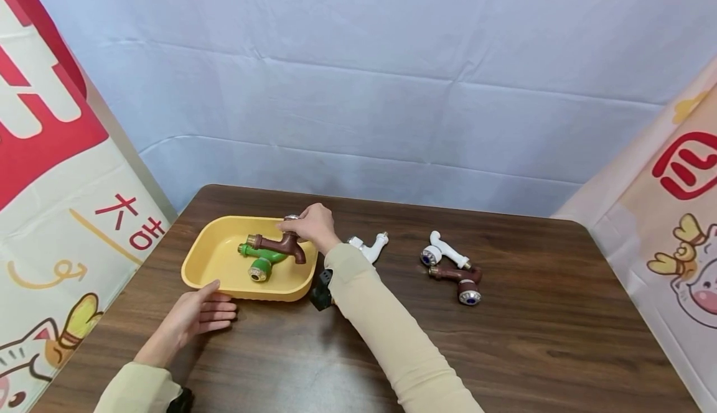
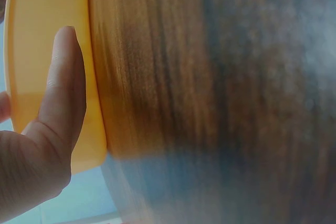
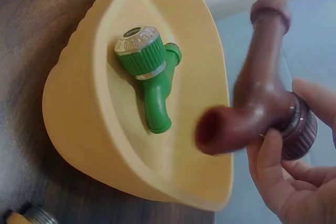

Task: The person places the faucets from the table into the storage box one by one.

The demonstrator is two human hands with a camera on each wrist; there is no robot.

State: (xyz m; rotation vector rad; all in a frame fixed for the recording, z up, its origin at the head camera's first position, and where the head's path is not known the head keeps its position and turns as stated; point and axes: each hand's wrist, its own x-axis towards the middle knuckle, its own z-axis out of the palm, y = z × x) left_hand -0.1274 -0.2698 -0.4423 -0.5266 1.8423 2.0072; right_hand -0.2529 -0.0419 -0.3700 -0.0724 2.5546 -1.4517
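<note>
My right hand (image 1: 315, 226) pinches a brown tap (image 3: 257, 93) by its ribbed knob, holding it above the yellow basin (image 1: 210, 270). Inside that basin lies a green tap (image 3: 156, 90) with a silver-rimmed knob; in the head view the brown tap partly covers it. At the basin's near left corner is my left hand (image 1: 197, 313), its fingers straight and its thumb up along the outer wall. The left wrist view shows the thumb (image 2: 65, 82) against the yellow side.
A white tap (image 1: 372, 248) lies beyond my right forearm, partly hidden by it. Further right, another white tap (image 1: 445, 251) lies close to a second brown tap (image 1: 456, 276). A small metal-and-orange piece (image 3: 34, 216) shows beside the basin. Pale cloth (image 1: 358, 108) hangs behind the table.
</note>
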